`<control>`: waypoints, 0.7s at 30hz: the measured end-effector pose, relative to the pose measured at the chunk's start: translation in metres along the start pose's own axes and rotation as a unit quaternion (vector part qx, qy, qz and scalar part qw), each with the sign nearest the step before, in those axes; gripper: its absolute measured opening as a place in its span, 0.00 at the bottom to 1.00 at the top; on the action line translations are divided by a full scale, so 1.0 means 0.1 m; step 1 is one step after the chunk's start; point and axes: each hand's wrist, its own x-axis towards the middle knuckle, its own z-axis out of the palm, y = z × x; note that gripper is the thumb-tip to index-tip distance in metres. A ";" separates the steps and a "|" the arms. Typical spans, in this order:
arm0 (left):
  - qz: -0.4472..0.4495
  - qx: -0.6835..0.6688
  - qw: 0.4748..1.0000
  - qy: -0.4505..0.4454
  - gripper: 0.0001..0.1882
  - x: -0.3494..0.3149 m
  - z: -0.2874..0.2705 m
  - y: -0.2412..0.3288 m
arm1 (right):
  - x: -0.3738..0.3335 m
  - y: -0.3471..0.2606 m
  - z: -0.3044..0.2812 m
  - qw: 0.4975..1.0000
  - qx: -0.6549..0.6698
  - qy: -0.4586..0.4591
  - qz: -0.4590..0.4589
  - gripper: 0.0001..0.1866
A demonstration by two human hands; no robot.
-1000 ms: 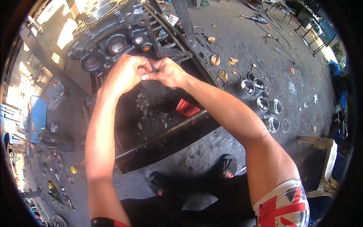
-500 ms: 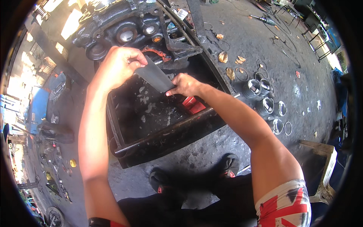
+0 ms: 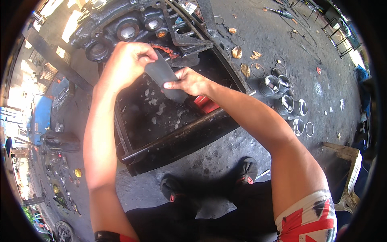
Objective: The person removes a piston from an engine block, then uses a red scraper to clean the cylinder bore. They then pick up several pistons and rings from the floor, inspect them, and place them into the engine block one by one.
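Between my two hands is a thin dark-grey sheet (image 3: 161, 71), bent slightly and smooth-looking; it might be sandpaper, but its kind is not plain. My left hand (image 3: 130, 62) pinches its upper end between thumb and fingers. Further down, my right hand (image 3: 189, 82) grips the edge, thumb on top and the fingers partly hidden behind it. The sheet hangs over a black metal tray (image 3: 181, 137) with wet, spotted patches inside. Just beyond my left hand sits a black oily engine block (image 3: 115, 22) with round bores.
A red object (image 3: 207, 105) lies in the tray below my right hand. Several pistons (image 3: 285, 105) and thin rings (image 3: 309, 129) rest on the floor at the right. A wooden-topped chair (image 3: 342, 151) stands at the lower right, a power tool (image 3: 280, 12) at the far right.
My right hand has shifted up and left along the sheet, leaving its lower end sticking out below. My left hand keeps its pinch. The whole view has shifted slightly.
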 end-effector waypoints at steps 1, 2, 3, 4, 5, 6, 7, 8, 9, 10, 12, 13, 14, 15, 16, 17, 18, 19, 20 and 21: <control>-0.006 -0.011 1.000 0.000 0.08 -0.01 -0.05 -0.01 | -0.03 0.09 -0.02 1.000 0.005 -0.011 0.013 0.16; -0.030 -0.019 0.999 0.002 0.08 -0.01 -0.10 -0.03 | -0.07 0.17 -0.05 0.999 0.010 -0.022 0.025 0.16; -0.035 -0.048 0.998 0.008 0.07 -0.02 -0.15 -0.05 | -0.11 0.24 -0.07 0.999 0.013 -0.032 0.040 0.16; -0.031 -0.035 0.999 0.015 0.07 -0.04 -0.18 -0.07 | -0.11 0.28 -0.09 0.998 -0.048 -0.025 0.046 0.16; -0.027 -0.035 0.999 0.021 0.07 -0.05 -0.22 -0.10 | -0.13 0.32 -0.11 0.997 -0.036 -0.034 0.055 0.16; -0.044 -0.031 0.998 0.033 0.07 -0.06 -0.22 -0.12 | -0.15 0.34 -0.14 0.997 -0.027 -0.039 0.064 0.17; -0.032 -0.044 0.998 0.023 0.07 -0.07 -0.22 -0.14 | -0.17 0.35 -0.16 0.995 -0.027 -0.040 0.086 0.17; -0.042 -0.053 0.998 0.020 0.07 -0.08 -0.20 -0.15 | -0.17 0.31 -0.19 0.991 -0.064 -0.044 0.108 0.19; -0.053 -0.064 0.996 0.018 0.07 -0.08 -0.15 -0.16 | -0.16 0.26 -0.21 0.990 -0.109 -0.052 0.069 0.19; -0.055 -0.055 0.997 0.004 0.06 -0.09 -0.11 -0.17 | -0.15 0.19 -0.24 0.984 -0.163 -0.054 0.045 0.20; -0.033 -0.047 0.998 -0.014 0.05 -0.08 -0.01 -0.16 | -0.10 0.00 -0.22 0.987 -0.158 -0.031 0.005 0.21; -0.029 -0.041 0.998 -0.026 0.05 -0.07 0.04 -0.15 | -0.05 -0.11 -0.21 0.988 -0.152 -0.022 -0.014 0.19; 0.001 -0.041 0.999 -0.028 0.05 -0.05 0.11 -0.12 | 0.00 -0.20 -0.18 0.995 -0.092 -0.001 -0.039 0.18; 0.014 -0.037 0.999 -0.035 0.05 -0.03 0.16 -0.09 | 0.05 -0.27 -0.13 0.996 -0.026 0.014 -0.083 0.16; 0.011 -0.006 0.999 -0.050 0.06 -0.01 0.19 -0.07 | 0.10 -0.31 -0.04 0.996 0.012 0.045 -0.080 0.15; 0.008 -0.022 0.999 -0.041 0.06 0.00 0.22 -0.04 | 0.13 -0.32 0.01 0.987 0.076 0.047 -0.131 0.14; 0.000 -0.039 0.999 -0.032 0.07 0.02 0.23 -0.01 | 0.14 -0.30 0.05 0.988 0.101 0.065 -0.097 0.12; -0.013 -0.059 0.998 -0.033 0.07 0.02 0.24 0.01 | 0.12 -0.24 0.07 0.989 0.113 0.055 -0.082 0.12; 0.044 -0.016 0.999 0.005 0.07 0.03 0.23 0.02 | 0.07 -0.16 0.08 0.987 0.131 0.035 -0.087 0.11; 0.064 -0.015 0.998 0.023 0.06 0.01 0.21 0.03 | 0.02 -0.08 0.08 0.985 0.150 0.019 -0.089 0.11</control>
